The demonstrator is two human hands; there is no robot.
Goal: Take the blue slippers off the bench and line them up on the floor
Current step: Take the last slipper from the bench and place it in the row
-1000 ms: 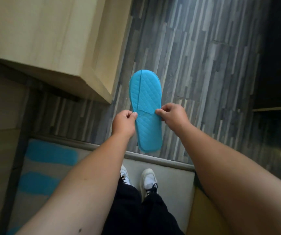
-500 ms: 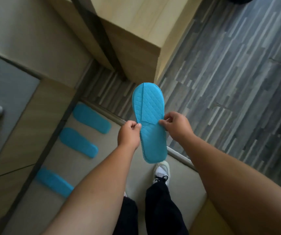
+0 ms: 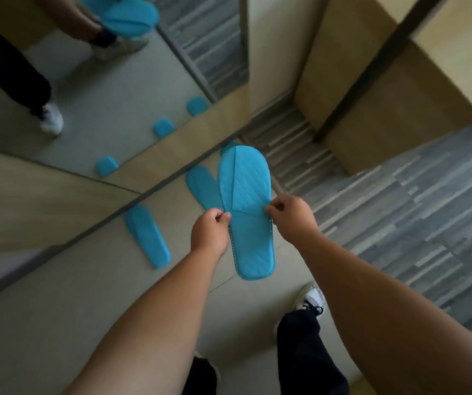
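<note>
Blue quilted fabric fills the middle of your view: the held slipper (image 3: 244, 212) hangs in the air in front of you, toe end pointing away and heel end toward your body; your left hand (image 3: 209, 232) pinches its left edge at about mid-length, fingers curled in and thumb pressed against the rim; your right hand (image 3: 291, 216) pinches the opposite edge in the same way, just where the upper strap meets the sole; both hands grip it, neither is loose. Below the slipper lies a pale grey floor strip (image 3: 58, 309); on that strip, to your left, a second blue slipper (image 3: 148, 235) lies flat beside the base of a mirror (image 3: 92, 89); a third blue slipper (image 3: 202, 186) lies farther along the same strip, partly hidden behind the one you hold; the tip of a fourth blue shape (image 3: 227, 146) shows just past the held slipper's toe, too covered to tell more. In the mirror you see the toes of the floor slippers reflected, along with your dark trousers and white shoes. Your right foot, in a white sneaker (image 3: 310, 299), stands at the edge where the pale strip meets the grey striped plank floor (image 3: 400, 209); a light wooden cabinet (image 3: 385, 89) stands ahead on the right.
</note>
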